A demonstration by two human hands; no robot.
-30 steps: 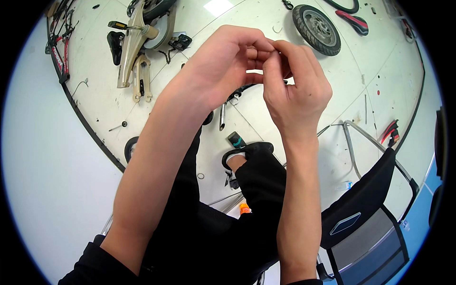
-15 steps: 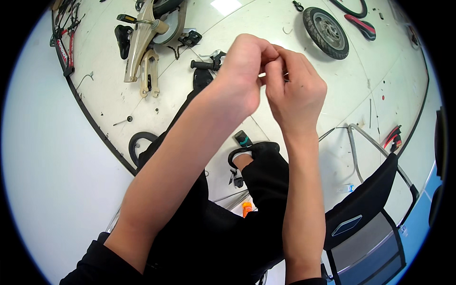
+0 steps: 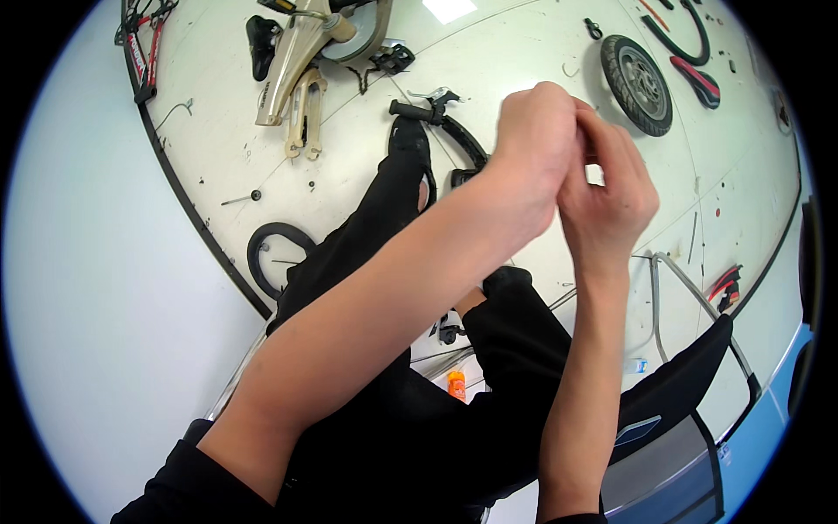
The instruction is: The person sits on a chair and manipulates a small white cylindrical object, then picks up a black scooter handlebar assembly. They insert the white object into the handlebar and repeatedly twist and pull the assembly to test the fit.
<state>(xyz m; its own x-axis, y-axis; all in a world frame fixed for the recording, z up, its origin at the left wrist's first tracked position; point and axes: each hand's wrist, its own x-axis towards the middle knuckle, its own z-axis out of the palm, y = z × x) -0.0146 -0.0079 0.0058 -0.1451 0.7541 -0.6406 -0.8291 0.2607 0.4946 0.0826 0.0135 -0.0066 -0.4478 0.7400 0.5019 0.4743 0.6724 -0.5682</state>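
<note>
Both left hand and right hand meet, fingers bent together; their fingertips are hidden, so I cannot tell whether they pinch anything. Beyond, on the floor, lie one wheel, one red-black saddle and one half-covered handlebar.

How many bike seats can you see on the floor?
2. A black seat is at the upper left, beside the cream frame. A red-and-black seat is at the upper right, beyond the wheel. The left hand or right hand may hide others.
</note>
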